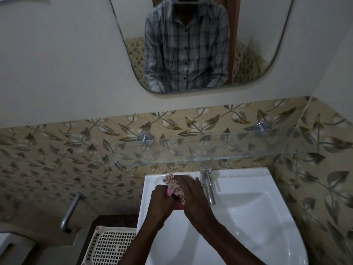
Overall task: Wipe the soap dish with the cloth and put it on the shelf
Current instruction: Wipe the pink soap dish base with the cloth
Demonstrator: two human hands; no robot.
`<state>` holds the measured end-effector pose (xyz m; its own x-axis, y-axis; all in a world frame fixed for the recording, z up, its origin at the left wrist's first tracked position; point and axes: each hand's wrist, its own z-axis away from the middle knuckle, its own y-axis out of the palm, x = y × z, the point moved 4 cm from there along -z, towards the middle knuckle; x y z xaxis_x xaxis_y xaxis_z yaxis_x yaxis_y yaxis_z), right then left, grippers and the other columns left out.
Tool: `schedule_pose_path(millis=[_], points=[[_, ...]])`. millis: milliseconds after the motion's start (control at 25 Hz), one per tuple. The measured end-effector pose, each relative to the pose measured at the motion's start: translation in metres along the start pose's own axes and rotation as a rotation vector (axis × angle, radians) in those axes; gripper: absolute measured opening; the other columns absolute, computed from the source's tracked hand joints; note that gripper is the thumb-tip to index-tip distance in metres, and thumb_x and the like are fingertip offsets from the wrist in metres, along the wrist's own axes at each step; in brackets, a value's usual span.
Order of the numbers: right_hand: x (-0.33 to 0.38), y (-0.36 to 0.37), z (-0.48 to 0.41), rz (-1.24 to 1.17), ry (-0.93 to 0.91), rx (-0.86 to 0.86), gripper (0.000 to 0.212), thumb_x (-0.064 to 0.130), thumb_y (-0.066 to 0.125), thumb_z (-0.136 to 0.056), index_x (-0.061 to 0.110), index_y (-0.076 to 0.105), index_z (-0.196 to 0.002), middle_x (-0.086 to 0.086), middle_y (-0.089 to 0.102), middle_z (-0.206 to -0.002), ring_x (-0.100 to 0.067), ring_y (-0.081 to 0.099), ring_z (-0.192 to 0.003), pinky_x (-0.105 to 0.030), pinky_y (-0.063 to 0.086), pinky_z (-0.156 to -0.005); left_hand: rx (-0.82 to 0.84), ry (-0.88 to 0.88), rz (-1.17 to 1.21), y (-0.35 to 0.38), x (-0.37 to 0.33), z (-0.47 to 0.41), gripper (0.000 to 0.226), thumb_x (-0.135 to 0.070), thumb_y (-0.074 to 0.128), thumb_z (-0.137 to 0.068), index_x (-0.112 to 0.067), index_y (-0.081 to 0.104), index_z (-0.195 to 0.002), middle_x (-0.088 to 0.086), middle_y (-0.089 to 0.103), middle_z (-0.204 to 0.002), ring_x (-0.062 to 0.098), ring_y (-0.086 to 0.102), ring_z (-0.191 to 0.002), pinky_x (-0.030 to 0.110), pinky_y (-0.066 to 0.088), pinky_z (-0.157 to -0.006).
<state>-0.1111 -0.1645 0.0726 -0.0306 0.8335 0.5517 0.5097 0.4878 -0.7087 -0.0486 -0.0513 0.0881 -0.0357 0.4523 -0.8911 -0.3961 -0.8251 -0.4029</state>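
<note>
Head view, grip: the left hand (160, 197) is closed around the pink soap dish (176, 204), holding it from the left side over the rear left corner of the white sink (248, 217).
Head view, right hand: the right hand (191, 192) lies flat over the striped cloth (175, 185), fingers bent down and pressing the cloth onto the dish from above and from the right; it is gripping the cloth against the dish.
Soap dish: only two small pink patches show, one between the hands and one just under the cloth's lower edge; the rest is hidden by the cloth and fingers.
Cloth: bunched, sandwiched between the right palm and the dish, its frilled edge sticking out beyond the fingertips, away from the person.
Beside the grip: the chrome tap (207, 183) stands just to the right of the right hand, not touching it as far as can be seen.
Above the grip: the glass shelf (219, 148) runs along the tiled wall, up and beyond the hands, with nothing resting on it.
Below left of the grip: a cream perforated basket (112, 245) sits next to the sink.
Progress: by the look of it the wiping is under way; whether the dish is clean yet cannot be told.
Left to do: finish the wipe, free the dish from the cloth, lift it up past the tap and set it on the shelf.
</note>
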Motion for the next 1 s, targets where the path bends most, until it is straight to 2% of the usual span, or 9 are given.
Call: schedule_pose_path(millis=[120,200,280,440,560,640,720,840,1000], points=[[-0.008,-0.005,0.0,-0.103,0.147,0.027,0.036,0.005,0.058,-0.094,0.01,0.061,-0.129,-0.009,0.064,-0.13,-0.027,0.057,-0.125,-0.039,0.045,-0.107,-0.082,0.018,0.033,0.008,0.005,0.012,0.02,-0.002,0.065,-0.087,-0.017,0.077,-0.092,0.015,0.078,-0.092,0.021,0.075,-0.083,0.036,0.063,-0.077],[0.015,-0.003,0.003,-0.064,0.036,-0.004,0.04,-0.001,0.049,-0.089,0.008,0.066,-0.124,-0.012,0.066,-0.129,-0.03,0.057,-0.126,-0.042,0.041,-0.11,-0.151,-0.115,0.083,0.022,0.01,0.025,0.019,0.002,0.058,-0.091,-0.005,0.072,-0.1,0.027,0.073,-0.103,0.026,0.074,-0.092,0.038,0.062,-0.079],[0.017,0.003,0.008,-0.085,-0.066,-0.042,0.042,-0.008,0.053,-0.084,0.003,0.066,-0.122,-0.014,0.067,-0.125,-0.03,0.059,-0.122,-0.04,0.038,-0.112,-0.196,0.001,-0.075,0.025,0.017,0.023,0.021,-0.003,0.059,-0.086,-0.011,0.075,-0.096,0.021,0.076,-0.094,0.036,0.073,-0.094,0.048,0.061,-0.08],[-0.016,0.005,-0.007,-0.49,0.47,0.058,0.037,-0.005,0.05,-0.093,0.015,0.062,-0.122,0.001,0.067,-0.114,-0.017,0.064,-0.108,-0.033,0.052,-0.096,-0.273,0.099,0.198,0.003,0.029,0.033,0.021,-0.023,0.068,-0.08,-0.042,0.078,-0.082,-0.005,0.079,-0.077,0.014,0.075,-0.075,0.031,0.061,-0.066],[-0.018,0.012,-0.009,-0.524,0.604,0.107,0.028,0.008,0.05,-0.094,0.025,0.063,-0.111,0.011,0.07,-0.094,-0.007,0.067,-0.087,-0.026,0.056,-0.075,-0.334,0.092,0.277,0.01,0.036,0.04,0.014,-0.022,0.072,-0.087,-0.033,0.079,-0.084,0.0,0.078,-0.079,0.02,0.072,-0.077,0.016,0.054,-0.059],[-0.021,0.013,-0.008,-0.489,0.611,0.113,0.028,0.006,0.05,-0.092,0.025,0.063,-0.107,0.012,0.07,-0.088,-0.009,0.068,-0.083,-0.023,0.055,-0.069,-0.216,0.016,0.181,0.015,0.036,0.031,0.015,-0.018,0.065,-0.091,-0.023,0.077,-0.097,0.012,0.077,-0.099,0.026,0.071,-0.093,0.016,0.055,-0.066],[-0.025,0.012,-0.006,-0.391,0.542,0.068,0.029,0.001,0.056,-0.088,0.018,0.063,-0.111,0.004,0.07,-0.094,-0.015,0.067,-0.088,-0.03,0.057,-0.074,0.116,-0.13,-0.068,0.019,0.029,0.021,0.029,-0.015,0.061,-0.095,-0.002,0.067,-0.12,0.021,0.067,-0.126,0.028,0.065,-0.115,0.023,0.055,-0.087],[-0.001,0.013,-0.004,-0.176,0.275,0.074,0.034,0.009,0.062,-0.091,0.01,0.059,-0.125,-0.004,0.064,-0.116,-0.018,0.06,-0.107,-0.036,0.052,-0.091,-0.012,0.035,-0.052,0.006,0.011,0.016,0.014,-0.02,0.068,-0.089,-0.014,0.076,-0.1,0.001,0.078,-0.092,0.018,0.074,-0.087,0.036,0.061,-0.08],[0.015,0.015,-0.001,-0.1,0.255,0.021,0.034,0.017,0.063,-0.091,0.014,0.06,-0.124,0.001,0.065,-0.116,-0.016,0.061,-0.106,-0.03,0.053,-0.088,-0.247,0.178,-0.175,0.012,0.001,0.018,0.018,-0.003,0.056,-0.089,-0.014,0.065,-0.079,-0.012,0.064,-0.065,0.004,0.062,-0.059,0.01,0.044,-0.056]])
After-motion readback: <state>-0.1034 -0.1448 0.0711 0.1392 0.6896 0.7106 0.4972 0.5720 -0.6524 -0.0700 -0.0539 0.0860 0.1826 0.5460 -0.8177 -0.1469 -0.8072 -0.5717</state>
